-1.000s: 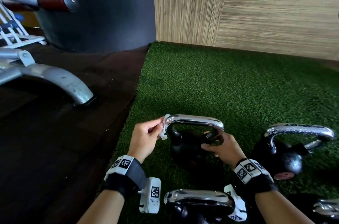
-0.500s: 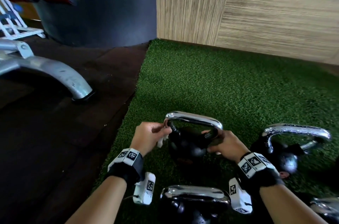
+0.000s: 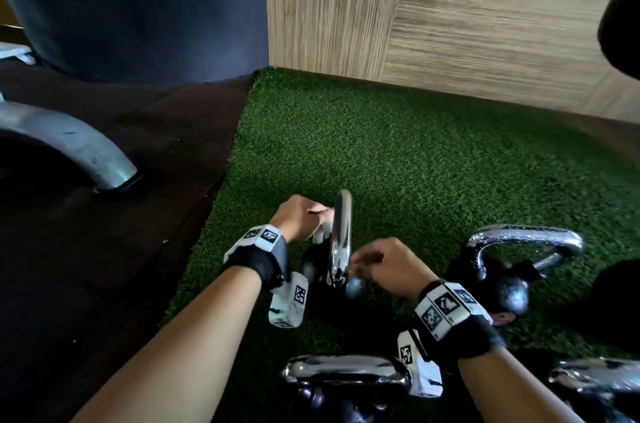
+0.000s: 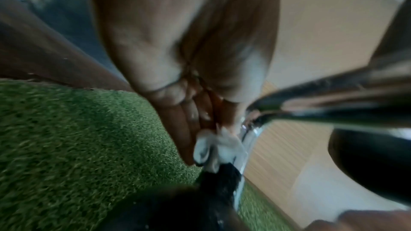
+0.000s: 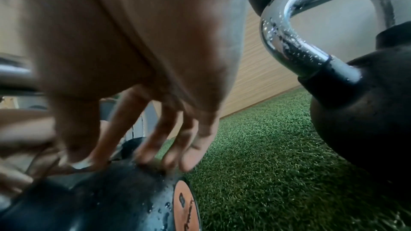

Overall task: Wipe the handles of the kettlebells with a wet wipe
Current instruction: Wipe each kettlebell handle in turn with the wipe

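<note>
A black kettlebell (image 3: 311, 270) stands on the green turf, its chrome handle (image 3: 341, 235) turned end-on to me. My left hand (image 3: 311, 220) pinches a small white wet wipe (image 4: 219, 147) against the handle's near leg (image 4: 248, 140), just above the black body. My right hand (image 3: 367, 266) is on the other side, its fairly straight fingertips (image 5: 151, 157) pressing on the wet black body (image 5: 124, 199) by the orange label (image 5: 184, 206). It holds nothing.
A second kettlebell (image 3: 509, 287) with a droplet-covered chrome handle (image 5: 289, 41) stands close on the right. Two more chrome handles (image 3: 346, 370) (image 3: 595, 384) lie nearest me. A wood-panel wall (image 3: 485, 24) bounds the turf (image 3: 398, 152); a metal machine leg (image 3: 86, 152) stands on dark floor at left.
The kettlebell has turned about a quarter turn, so its handle now shows end-on. My right hand left the handle's leg and now presses on the body. The left hand kept the wipe at the handle.
</note>
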`<state>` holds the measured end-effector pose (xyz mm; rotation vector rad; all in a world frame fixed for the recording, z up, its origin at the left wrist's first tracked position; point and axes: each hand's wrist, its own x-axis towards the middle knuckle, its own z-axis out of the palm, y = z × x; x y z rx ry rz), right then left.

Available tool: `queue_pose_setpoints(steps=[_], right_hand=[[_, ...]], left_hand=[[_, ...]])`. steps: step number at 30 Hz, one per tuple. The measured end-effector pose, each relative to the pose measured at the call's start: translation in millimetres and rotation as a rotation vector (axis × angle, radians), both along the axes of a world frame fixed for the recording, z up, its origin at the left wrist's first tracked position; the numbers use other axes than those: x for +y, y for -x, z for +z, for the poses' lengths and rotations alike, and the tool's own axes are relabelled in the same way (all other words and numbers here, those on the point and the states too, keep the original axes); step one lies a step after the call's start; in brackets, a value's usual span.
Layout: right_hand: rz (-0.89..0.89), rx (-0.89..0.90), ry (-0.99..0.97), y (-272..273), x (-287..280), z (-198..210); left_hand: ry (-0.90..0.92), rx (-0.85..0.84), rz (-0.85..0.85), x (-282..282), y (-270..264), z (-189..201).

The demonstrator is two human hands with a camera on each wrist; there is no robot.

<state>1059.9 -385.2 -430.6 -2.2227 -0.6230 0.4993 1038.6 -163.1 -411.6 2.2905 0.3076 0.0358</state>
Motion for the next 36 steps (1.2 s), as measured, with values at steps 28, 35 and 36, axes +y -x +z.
queue_pose_setpoints(steps=[28,35,36], right_hand=[[0.008,0.129,-0.242,-18,13,-44],[0.035,0.232,-0.289,-27,12,-51],[0.036,0.231,-0.287,-27,12,-52]], left_hand=[[0.677,-0.272,0.024,-6,18,22],[0.527,-0.094,-0.050,10,21,30],[0.509,-0.111,-0.067,11,23,31]])
